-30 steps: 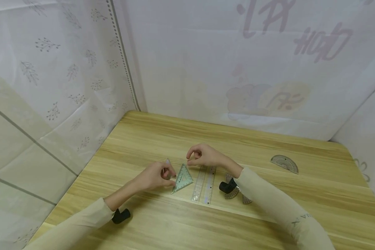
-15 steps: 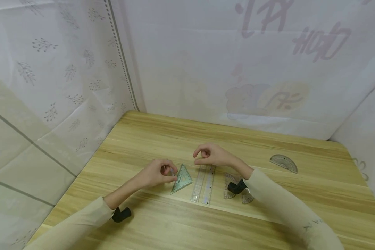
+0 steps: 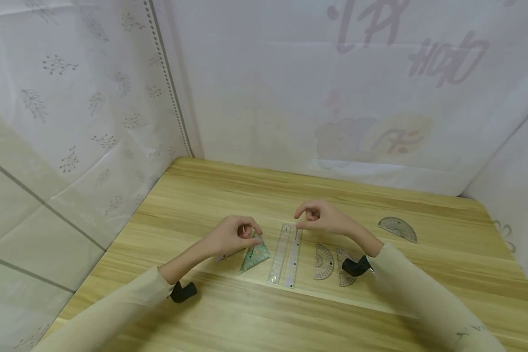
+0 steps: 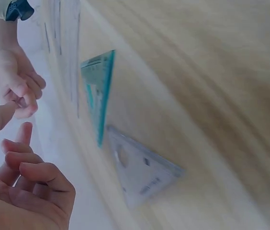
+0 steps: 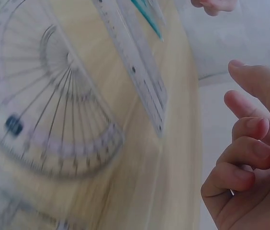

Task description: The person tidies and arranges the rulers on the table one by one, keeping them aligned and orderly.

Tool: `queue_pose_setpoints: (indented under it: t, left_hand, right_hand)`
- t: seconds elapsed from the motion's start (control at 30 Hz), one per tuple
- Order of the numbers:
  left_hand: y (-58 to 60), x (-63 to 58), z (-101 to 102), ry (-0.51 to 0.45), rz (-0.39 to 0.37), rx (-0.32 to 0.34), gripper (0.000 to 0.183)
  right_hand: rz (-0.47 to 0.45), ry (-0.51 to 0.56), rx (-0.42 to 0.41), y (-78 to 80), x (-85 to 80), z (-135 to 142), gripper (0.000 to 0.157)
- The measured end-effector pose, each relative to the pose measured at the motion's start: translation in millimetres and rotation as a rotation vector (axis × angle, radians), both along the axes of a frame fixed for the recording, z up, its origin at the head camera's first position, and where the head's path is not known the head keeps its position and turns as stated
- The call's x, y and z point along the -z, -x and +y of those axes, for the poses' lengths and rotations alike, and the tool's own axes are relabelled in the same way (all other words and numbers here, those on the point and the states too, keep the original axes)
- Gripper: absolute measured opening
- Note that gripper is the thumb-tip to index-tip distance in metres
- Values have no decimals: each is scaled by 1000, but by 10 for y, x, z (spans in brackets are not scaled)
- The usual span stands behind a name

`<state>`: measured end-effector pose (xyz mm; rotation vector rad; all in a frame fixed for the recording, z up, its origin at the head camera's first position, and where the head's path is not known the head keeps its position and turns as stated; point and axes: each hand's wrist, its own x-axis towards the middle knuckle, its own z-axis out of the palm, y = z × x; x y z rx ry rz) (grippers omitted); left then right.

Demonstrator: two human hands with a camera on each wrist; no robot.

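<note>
In the head view my left hand (image 3: 233,235) hovers above a green set square (image 3: 256,257), its thumb and index finger apart and the other fingers loosely curled. A clear set square (image 4: 142,170) lies beside the green one in the left wrist view; my hand partly hides it in the head view. My right hand (image 3: 323,216) is near the far end of two clear rulers lying side by side, the left ruler (image 3: 278,256) and the right ruler (image 3: 293,259). Its fingers are loosely bent, with nothing between them in the right wrist view.
Two clear protractors lie right of the rulers: one protractor (image 3: 323,262) in full view, another protractor (image 3: 344,269) partly behind the black wrist camera (image 3: 355,266). A third protractor (image 3: 398,229) lies farther right on the wooden table (image 3: 255,318). White curtains (image 3: 264,88) surround the table.
My left hand has moved right, from beside the green set square to over it. The right hand has moved right, away from the set squares, uncovering the rulers' far ends and the protractors.
</note>
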<state>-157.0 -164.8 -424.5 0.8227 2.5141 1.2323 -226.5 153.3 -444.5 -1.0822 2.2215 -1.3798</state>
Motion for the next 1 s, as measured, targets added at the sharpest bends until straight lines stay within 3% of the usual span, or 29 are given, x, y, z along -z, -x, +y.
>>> queue_pose_setpoints:
  t: [0.23, 0.77, 1.0]
  left_hand:
    - [106, -30, 231, -47, -13, 47, 13]
    - [388, -171, 734, -46, 15, 121, 19]
    - [510, -206, 900, -67, -49, 127, 27]
  right_hand:
    - [30, 6, 54, -36, -15, 235, 23]
    - [22, 9, 128, -180, -52, 728, 21]
    - [19, 20, 169, -205, -37, 969, 23]
